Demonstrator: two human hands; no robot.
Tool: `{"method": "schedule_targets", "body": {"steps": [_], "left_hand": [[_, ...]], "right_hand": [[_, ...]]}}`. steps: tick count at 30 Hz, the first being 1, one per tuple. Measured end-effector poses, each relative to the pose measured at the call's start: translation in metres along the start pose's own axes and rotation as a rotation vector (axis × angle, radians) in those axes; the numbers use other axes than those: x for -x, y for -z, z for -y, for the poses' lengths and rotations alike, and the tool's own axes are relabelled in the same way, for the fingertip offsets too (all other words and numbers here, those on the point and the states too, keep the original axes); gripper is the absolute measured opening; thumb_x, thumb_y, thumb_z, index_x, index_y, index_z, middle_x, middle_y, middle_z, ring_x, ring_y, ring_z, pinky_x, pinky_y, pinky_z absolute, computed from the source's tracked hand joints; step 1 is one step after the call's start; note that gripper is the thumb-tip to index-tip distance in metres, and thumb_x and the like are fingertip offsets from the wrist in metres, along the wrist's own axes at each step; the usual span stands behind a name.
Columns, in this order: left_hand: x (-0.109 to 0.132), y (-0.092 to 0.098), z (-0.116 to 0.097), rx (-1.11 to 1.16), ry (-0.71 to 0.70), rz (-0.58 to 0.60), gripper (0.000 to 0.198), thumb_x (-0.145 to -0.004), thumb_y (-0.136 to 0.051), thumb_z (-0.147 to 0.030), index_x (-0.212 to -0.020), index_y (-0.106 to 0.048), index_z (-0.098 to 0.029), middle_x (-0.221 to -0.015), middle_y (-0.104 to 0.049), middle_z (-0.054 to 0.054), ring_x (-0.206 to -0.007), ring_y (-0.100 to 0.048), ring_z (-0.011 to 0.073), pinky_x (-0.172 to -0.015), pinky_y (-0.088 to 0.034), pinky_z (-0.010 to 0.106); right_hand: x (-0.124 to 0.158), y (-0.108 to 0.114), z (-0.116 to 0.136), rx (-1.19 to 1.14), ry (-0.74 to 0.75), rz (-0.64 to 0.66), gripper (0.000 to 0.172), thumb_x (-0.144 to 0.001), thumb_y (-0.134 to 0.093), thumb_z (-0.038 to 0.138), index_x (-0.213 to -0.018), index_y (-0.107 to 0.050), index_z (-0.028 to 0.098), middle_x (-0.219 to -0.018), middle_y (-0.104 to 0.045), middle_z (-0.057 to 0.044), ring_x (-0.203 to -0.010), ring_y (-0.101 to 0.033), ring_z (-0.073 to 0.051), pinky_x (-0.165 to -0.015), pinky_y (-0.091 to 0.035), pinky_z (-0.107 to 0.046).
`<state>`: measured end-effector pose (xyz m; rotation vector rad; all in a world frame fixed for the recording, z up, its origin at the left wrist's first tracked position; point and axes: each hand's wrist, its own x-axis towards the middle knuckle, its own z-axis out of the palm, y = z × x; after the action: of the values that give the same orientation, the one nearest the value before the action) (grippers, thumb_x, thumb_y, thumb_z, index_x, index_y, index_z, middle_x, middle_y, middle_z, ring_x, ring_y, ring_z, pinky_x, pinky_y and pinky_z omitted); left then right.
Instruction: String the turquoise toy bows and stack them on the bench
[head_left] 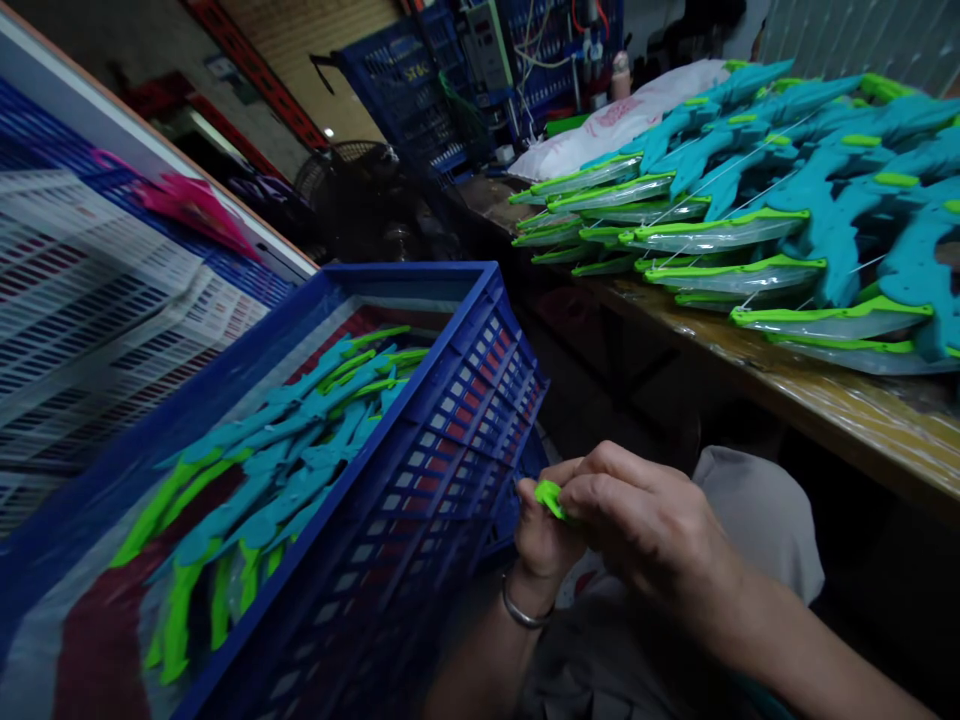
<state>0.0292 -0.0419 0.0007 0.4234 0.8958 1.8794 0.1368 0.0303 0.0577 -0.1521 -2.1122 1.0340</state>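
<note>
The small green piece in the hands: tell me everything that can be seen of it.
The green piece is bright lime green and looks like smooth plastic. Only a small, curved end shows; fingers cover the rest, so its full shape and length cannot be told. It is held off any surface, pinched between the fingers of the left hand and the right hand, in front of the person's lap and to the right of the blue crate.

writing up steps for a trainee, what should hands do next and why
Probably steady the green piece in the left hand and ease the right hand back a little: both hands crowd it, and only a little green shows between them.
</note>
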Motion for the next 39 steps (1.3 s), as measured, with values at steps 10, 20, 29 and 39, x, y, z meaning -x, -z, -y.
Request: {"method": "schedule_targets", "body": {"steps": [10, 20, 29, 39], "left_hand": [[-0.005, -0.005, -0.003, 0.023, -0.023, 0.117, 0.066, -0.076, -0.069, -0.080, -0.061, -0.056, -0.017, -0.059, -0.035, -0.001, -0.056, -0.035, 0.0131, -0.052, -0.032, 0.027], [-0.010, 0.001, 0.000, -0.004, 0.034, 0.259, 0.074, -0.075, -0.059, -0.089, -0.066, -0.061, -0.015, -0.055, -0.042, 0.000, -0.049, -0.042, 0.0130, -0.044, -0.034, 0.025], [-0.002, 0.007, 0.000, -0.008, -0.015, 0.180, 0.073, -0.074, -0.061, -0.089, -0.063, -0.057, -0.017, -0.055, -0.037, -0.002, -0.048, -0.035, 0.0098, -0.045, -0.031, 0.023], [-0.001, 0.007, -0.003, -0.020, 0.010, 0.193, 0.073, -0.073, -0.061, -0.089, -0.062, -0.059, -0.017, -0.054, -0.038, -0.001, -0.048, -0.033, 0.0101, -0.044, -0.027, 0.026]], "right_hand": [[-0.013, 0.011, 0.002, 0.006, 0.020, 0.109, 0.020, -0.106, -0.047, 0.014, -0.094, -0.062, 0.016, -0.081, -0.056, -0.003, -0.065, -0.052, -0.012, -0.053, -0.042, -0.021], [-0.013, 0.015, -0.002, -0.109, 0.016, 0.105, 0.012, -0.105, -0.055, 0.013, -0.095, -0.060, 0.017, -0.081, -0.058, -0.001, -0.070, -0.056, -0.010, -0.059, -0.042, -0.019], [-0.005, 0.004, 0.003, -0.133, 0.002, 0.145, 0.014, -0.102, -0.051, 0.005, -0.097, -0.055, 0.018, -0.097, -0.063, -0.006, -0.087, -0.063, -0.014, -0.071, -0.052, -0.022], [-0.004, 0.000, 0.009, -0.027, -0.011, 0.148, 0.015, -0.107, -0.046, 0.012, -0.096, -0.055, 0.017, -0.094, -0.060, -0.006, -0.079, -0.061, -0.014, -0.063, -0.049, -0.021]]}}
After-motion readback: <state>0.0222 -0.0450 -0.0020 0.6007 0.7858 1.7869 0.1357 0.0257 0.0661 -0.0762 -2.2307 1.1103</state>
